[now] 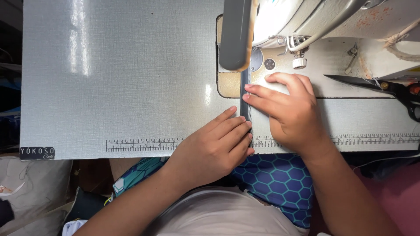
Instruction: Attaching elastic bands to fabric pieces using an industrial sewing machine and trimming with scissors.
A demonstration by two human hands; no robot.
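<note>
A narrow dark strip of fabric (244, 101) with a stitched edge runs from the table's front edge up under the head of a white sewing machine (306, 17). My left hand (214, 148) lies flat on the table with its fingertips pressed against the strip's left side. On the other side, my right hand (291, 109) rests palm down, its fingertips touching the strip close to the presser foot. Neither hand grips anything; both press flat with fingers together.
Black-handled scissors (385, 87) lie on the machine bed at the right. The grey textured table (122, 78) has a printed ruler (144, 144) along its front edge. Blue hexagon-patterned cloth (280, 183) hangs over my lap below the table.
</note>
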